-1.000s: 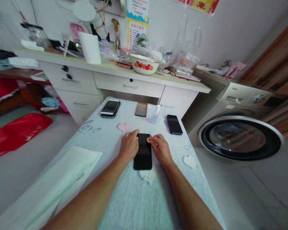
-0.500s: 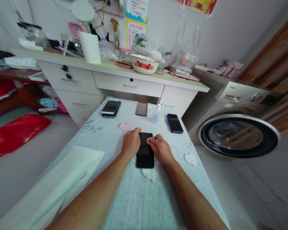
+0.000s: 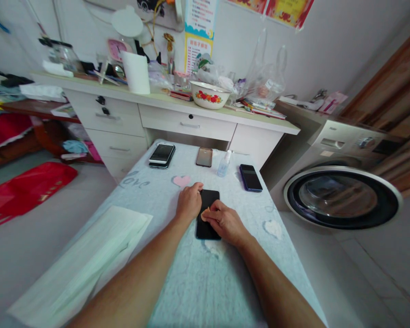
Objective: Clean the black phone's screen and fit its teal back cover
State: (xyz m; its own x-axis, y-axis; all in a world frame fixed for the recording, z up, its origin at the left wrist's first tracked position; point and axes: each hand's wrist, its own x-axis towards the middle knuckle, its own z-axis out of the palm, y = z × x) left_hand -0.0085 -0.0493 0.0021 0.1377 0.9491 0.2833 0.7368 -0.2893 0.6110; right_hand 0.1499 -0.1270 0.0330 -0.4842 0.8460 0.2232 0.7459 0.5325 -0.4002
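Observation:
A black smartphone (image 3: 210, 197) lies face up on the cloth-covered table. Along its upper left edge, my left hand (image 3: 188, 201) is closed and steadies it, the fingertips partly hidden. My right hand (image 3: 227, 224) pinches a small orange-tan pad (image 3: 205, 214) and presses it on the middle of the dark screen. Beyond the hands stands a clear spray bottle (image 3: 223, 165) with a white top. A brownish phone case (image 3: 204, 157) lies behind it to the left.
Stacked phones (image 3: 161, 155) lie at the table's back left, another phone (image 3: 250, 178) at the right. A pale folded sheet (image 3: 89, 259) covers the left edge. Behind stands a white desk (image 3: 191, 119) with a flowered bowl (image 3: 210, 94); a washing machine (image 3: 341, 196) is at right.
My right hand has moved down and left across the screen with the pad, from the upper right edge to the middle. My left hand stays at the phone's edge. The view has shifted slightly.

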